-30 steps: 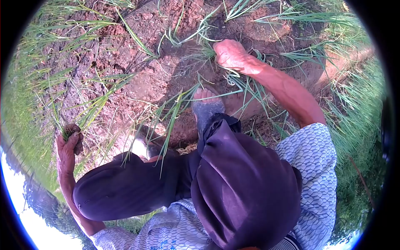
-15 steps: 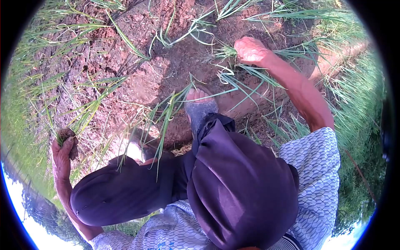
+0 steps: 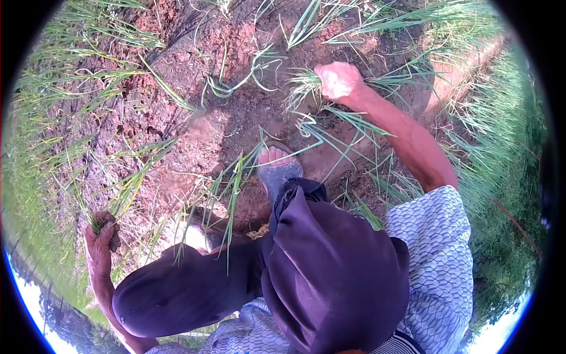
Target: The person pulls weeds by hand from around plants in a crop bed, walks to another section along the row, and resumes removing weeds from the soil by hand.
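At the lower left, my left hand (image 3: 101, 234) is closed around the base of some green plants (image 3: 127, 192), with a dark clod of soil by its fingers. My right hand (image 3: 338, 81), up at the right of centre, is closed on a tuft of thin green grass (image 3: 304, 88) low over the brown soil. The tuft's blades fan out to the left of the fist. The right fingertips are turned away from view.
My foot in a grey sandal (image 3: 279, 171) rests on the soil (image 3: 242, 127) between the hands. Long-leaved green plants (image 3: 236, 183) lean beside it. Dark trousers (image 3: 336, 271) cover my bent knees. Dense grass (image 3: 501, 153) grows along the right side.
My right hand has moved right relative to my foot, and more of the grass tuft now shows beside it. The left hand keeps its hold on the plants. The whole view has shifted slightly.
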A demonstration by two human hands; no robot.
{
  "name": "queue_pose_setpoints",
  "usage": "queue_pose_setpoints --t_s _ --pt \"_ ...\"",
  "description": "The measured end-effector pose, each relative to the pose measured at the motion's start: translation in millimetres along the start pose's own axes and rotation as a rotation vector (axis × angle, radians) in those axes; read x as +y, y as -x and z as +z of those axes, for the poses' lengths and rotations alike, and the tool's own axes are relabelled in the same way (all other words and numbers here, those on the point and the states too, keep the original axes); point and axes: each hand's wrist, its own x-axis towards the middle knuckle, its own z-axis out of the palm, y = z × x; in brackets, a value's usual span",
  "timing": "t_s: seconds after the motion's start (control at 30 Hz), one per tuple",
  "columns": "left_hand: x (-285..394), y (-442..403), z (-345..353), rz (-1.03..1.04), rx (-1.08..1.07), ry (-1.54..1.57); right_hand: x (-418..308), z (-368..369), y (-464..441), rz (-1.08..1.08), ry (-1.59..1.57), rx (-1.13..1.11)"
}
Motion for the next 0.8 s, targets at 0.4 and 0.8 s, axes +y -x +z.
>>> queue_pose_setpoints --t_s 0.4,0.8 --pt "3.5 7.8 3.9 -0.018 0.046 -0.014 111.4 21.1 -27.7 0.325 0.002 0.230" --pt "4.5 10.0 6.9 -0.006 0.022 -0.017 139.9 -21.6 -4.9 0.269 -0.563 0.080"
